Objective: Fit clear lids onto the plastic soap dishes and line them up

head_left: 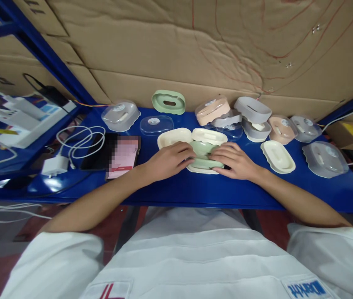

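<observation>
In the head view, a pale green soap dish part (pixel 205 148) sits between my two hands, over a cream dish part whose rim (pixel 205 170) shows below it. My left hand (pixel 174 159) grips its left end with bent fingers. At the right end, my right hand (pixel 234 161) closes on the same green part, fingers on top and thumb at the near side. My fingers hide both ends of it. Just beyond are a cream soap dish part (pixel 176 136) by my left hand and another cream piece (pixel 210 135) behind the green one.
Along the cardboard backing stand a green dish (pixel 160 104), a clear lid (pixel 157 125) and several peach and grey soap dishes (pixel 252 110). A cream dish (pixel 277 157) lies right of my right hand. On the left are a phone (pixel 123 155), a charger (pixel 54 165) and a power strip (pixel 33 126).
</observation>
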A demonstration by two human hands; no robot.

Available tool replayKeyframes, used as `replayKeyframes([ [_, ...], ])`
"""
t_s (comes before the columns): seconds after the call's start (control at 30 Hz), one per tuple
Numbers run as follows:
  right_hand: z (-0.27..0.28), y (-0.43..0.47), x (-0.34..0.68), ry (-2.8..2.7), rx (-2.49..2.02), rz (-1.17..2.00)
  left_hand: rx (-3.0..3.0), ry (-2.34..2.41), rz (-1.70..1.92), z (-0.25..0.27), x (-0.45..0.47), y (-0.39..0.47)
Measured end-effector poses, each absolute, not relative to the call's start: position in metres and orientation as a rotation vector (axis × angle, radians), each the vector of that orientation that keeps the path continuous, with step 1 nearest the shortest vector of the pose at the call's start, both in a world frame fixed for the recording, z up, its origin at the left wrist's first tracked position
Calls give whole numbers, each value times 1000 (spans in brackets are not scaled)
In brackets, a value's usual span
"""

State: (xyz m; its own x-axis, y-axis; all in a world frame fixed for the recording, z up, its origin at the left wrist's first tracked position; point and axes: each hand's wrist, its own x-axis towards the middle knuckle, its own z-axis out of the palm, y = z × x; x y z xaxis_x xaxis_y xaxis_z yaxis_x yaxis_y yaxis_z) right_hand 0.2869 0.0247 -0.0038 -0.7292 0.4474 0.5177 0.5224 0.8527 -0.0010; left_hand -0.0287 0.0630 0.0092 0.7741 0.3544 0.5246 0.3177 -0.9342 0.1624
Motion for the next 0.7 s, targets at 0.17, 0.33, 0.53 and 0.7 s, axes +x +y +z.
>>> replayKeyframes([
  [0.17, 7, 20, 287, -2625, -631, -199, 3000, 480, 742, 9, -27, 56],
  [0.33, 6, 18, 284, -2677, -626, -211, 3066, 459, 617, 9, -25, 57],
  [0.53, 2, 8, 273, -2680, -602, -229, 3115, 412, 490, 21, -30, 50],
  [0.7, 1, -8, 258, -2754, -523, -250, 3074, 310, 314, 34, -37, 30],
])
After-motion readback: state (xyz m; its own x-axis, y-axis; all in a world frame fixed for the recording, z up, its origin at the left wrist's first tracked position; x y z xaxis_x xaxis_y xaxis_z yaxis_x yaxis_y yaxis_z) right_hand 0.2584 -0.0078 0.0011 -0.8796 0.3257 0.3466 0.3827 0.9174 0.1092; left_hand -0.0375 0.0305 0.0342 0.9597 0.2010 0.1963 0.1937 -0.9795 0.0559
